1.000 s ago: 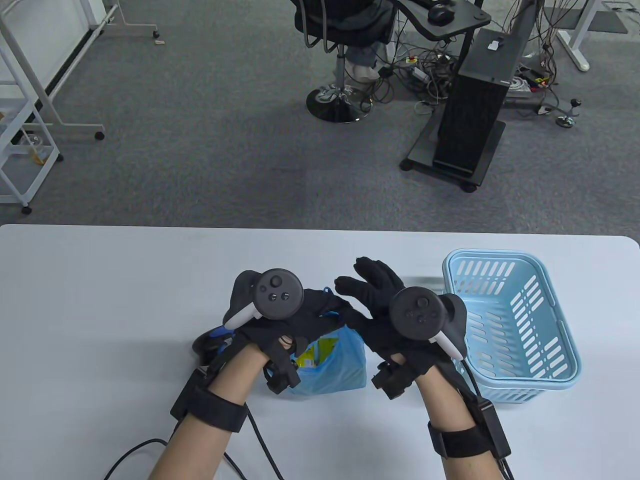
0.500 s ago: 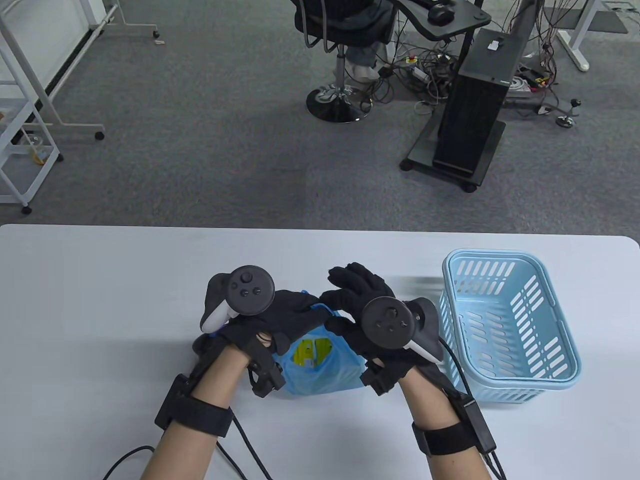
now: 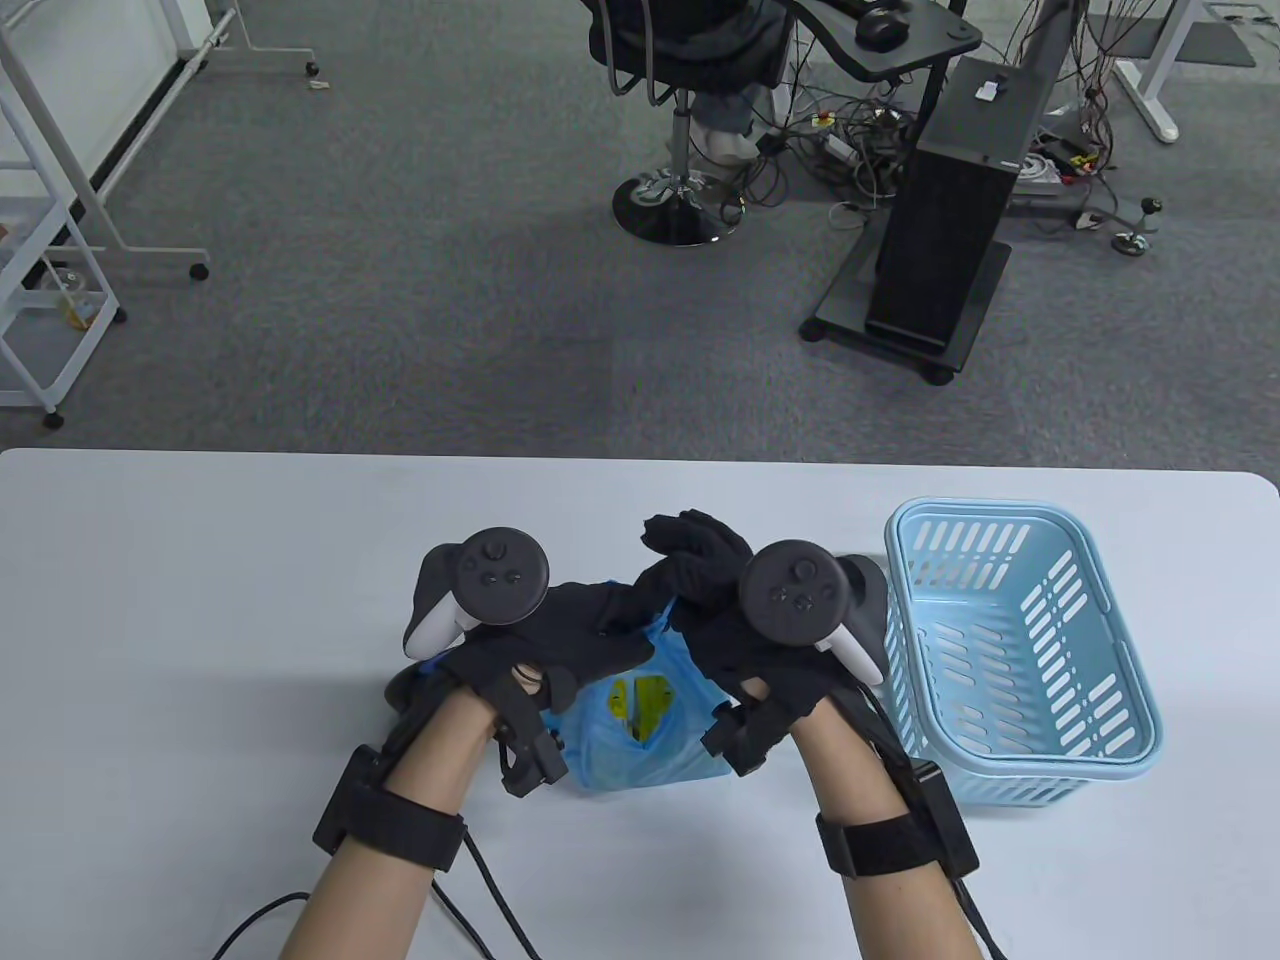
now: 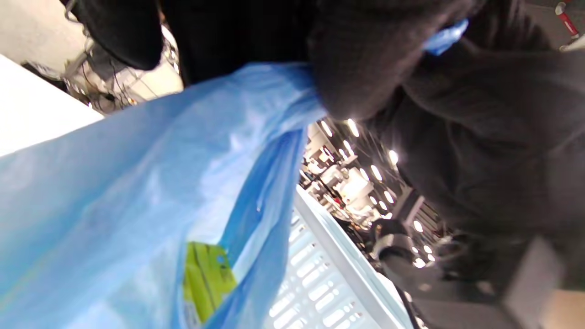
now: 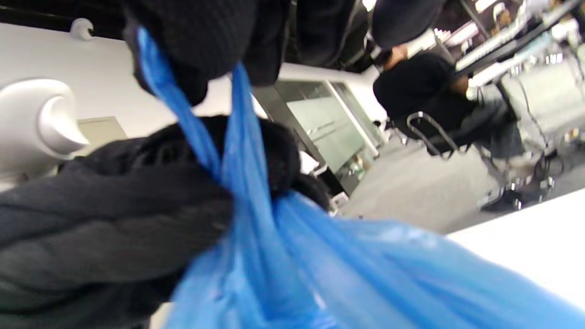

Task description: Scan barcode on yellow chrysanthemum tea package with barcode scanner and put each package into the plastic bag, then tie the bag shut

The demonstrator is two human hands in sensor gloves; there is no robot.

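Observation:
The blue plastic bag stands on the white table between my wrists, with a yellow tea package showing through its narrowed mouth. My left hand grips one bag handle, seen gathered under its fingers in the left wrist view. My right hand pinches the other handle. In the right wrist view the two handle strips cross against the left glove, under my right fingertips. The dark barcode scanner lies mostly hidden beneath my left wrist.
A light blue slotted basket stands just right of my right hand and also shows in the left wrist view. Cables trail off the near table edge. Beyond the far edge are an office chair and a black computer tower.
My right hand moved left and closed onto the bag's handle. Both hands drew together over the bag and its mouth narrowed, hiding more of the yellow package.

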